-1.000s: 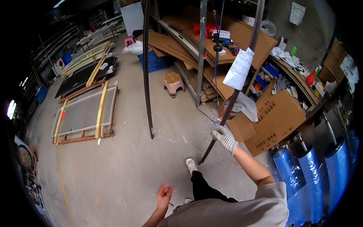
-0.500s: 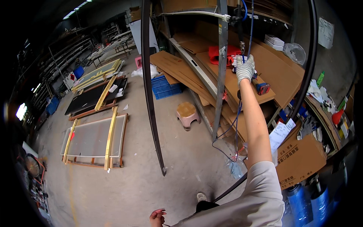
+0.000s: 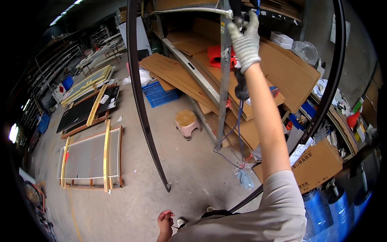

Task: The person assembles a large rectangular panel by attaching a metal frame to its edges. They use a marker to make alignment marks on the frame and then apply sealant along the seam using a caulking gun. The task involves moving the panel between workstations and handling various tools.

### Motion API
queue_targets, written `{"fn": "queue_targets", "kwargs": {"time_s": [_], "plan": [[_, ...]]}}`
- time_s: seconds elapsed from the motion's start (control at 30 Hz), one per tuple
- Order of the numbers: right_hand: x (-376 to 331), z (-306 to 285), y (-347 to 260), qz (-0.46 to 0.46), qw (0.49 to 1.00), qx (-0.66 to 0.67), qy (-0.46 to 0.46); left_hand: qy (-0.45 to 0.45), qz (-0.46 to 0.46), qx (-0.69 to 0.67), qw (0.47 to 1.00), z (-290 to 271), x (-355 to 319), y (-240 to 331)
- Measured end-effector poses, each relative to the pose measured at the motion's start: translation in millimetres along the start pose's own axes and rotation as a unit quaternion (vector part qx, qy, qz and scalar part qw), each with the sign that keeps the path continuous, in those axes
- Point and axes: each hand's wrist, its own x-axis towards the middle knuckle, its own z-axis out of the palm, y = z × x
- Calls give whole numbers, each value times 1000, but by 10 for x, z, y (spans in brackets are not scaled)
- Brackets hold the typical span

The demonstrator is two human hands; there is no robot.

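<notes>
Reaching up, gloved right hand (image 3: 246,40) closed around hanging cable (image 3: 238,121) by shelf post (image 3: 223,80); bare left hand (image 3: 165,221) loosely curled, empty; next likely needs firm pull.

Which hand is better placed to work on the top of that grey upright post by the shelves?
Right. The gloved right hand is raised at the top of the grey post, by the white bar. The bare left hand hangs low near the floor, far from it.

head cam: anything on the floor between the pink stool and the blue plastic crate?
Nothing: in the head view, bare concrete floor separates the small pink stool from the blue plastic crate.
</notes>
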Motion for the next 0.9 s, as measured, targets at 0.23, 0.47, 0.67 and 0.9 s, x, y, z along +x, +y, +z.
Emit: {"fn": "queue_targets", "kwargs": {"time_s": [0.23,0.47,0.67,0.9], "plan": [[-1574,-831,-606,168,983,67,12,-169,21,63,983,92,581,434],[-3243,-1333,-1924,508,826,244,4,-399,55,239,884,155,924,776],[-4679,-1477,-3544,587,792,143,87,-686,404,282,536,52,558,532],[-5353,-1881,-5469,703,690,-165,42,-879,98,322,339,-1022,-137,60]]}}
